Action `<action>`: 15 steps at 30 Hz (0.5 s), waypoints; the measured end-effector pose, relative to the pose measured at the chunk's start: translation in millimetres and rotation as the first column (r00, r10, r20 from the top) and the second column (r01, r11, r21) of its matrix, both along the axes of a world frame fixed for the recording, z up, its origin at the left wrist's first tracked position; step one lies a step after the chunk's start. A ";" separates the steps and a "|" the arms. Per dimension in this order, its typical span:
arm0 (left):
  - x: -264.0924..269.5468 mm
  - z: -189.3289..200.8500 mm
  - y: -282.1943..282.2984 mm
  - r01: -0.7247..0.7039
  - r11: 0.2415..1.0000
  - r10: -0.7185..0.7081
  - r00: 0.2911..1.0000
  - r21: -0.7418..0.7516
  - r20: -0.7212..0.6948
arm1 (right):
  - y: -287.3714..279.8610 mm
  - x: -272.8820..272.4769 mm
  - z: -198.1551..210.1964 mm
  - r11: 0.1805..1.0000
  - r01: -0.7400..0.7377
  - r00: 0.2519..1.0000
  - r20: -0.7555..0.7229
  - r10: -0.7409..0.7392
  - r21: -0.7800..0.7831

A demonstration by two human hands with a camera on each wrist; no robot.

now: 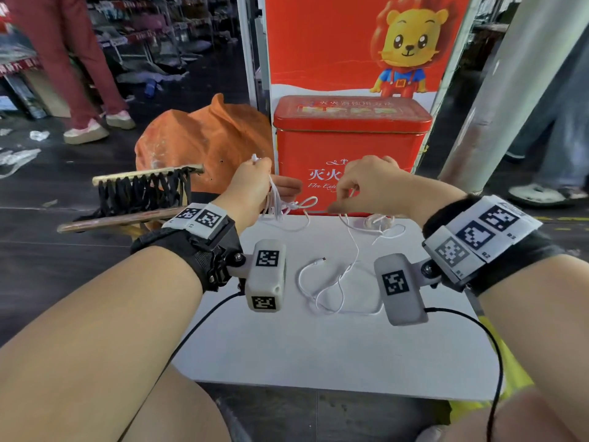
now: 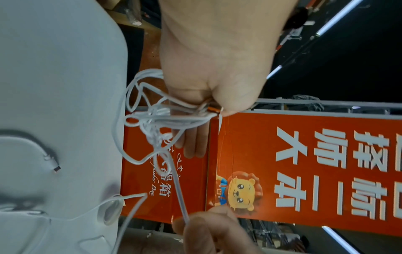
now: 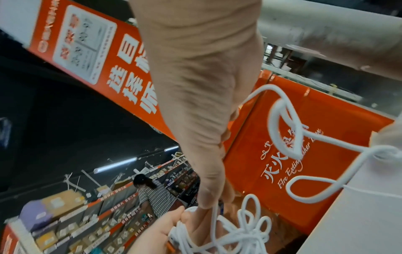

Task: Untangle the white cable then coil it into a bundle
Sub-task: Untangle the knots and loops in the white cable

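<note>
A thin white cable [image 1: 331, 282] lies in loose loops on the white table [image 1: 318, 352], its plug end [image 1: 321, 260] free. My left hand [image 1: 264, 175] is raised over the table's far edge and grips a knotted bunch of cable loops [image 2: 156, 120] between thumb and fingers. My right hand [image 1: 344, 202] is just to its right and pinches a single strand [image 2: 185, 214] that runs out of the knot. In the right wrist view my right hand's fingertips [image 3: 206, 202] nip the cable next to the tangle [image 3: 239, 233] held by the left hand [image 3: 165, 228].
A red tin box [image 1: 350, 138] stands right behind the table's far edge, in front of a red poster. An orange bag [image 1: 207, 135] and a wooden frame with black straps [image 1: 143, 189] are at the left. A small clear ring [image 2: 110, 211] lies on the table. People stand on the floor beyond.
</note>
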State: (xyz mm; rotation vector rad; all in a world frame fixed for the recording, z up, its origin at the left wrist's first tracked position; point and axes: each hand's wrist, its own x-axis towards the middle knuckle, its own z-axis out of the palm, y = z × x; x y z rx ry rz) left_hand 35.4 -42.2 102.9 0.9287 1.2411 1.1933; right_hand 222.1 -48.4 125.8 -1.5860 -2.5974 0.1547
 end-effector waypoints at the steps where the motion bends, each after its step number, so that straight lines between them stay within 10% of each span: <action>1: -0.7 0.1 -0.8 0.025 1.000 -0.025 1.000 0.000 0.006 | -0.7 0.8 0.8 0.999 -0.016 0.997 -0.076 0.012 -0.047; 15: 19.0 7.4 -17.7 0.395 0.911 -0.403 0.914 -0.123 -0.053 | 0.5 -9.7 -5.2 0.991 -0.024 0.865 -0.494 0.085 0.129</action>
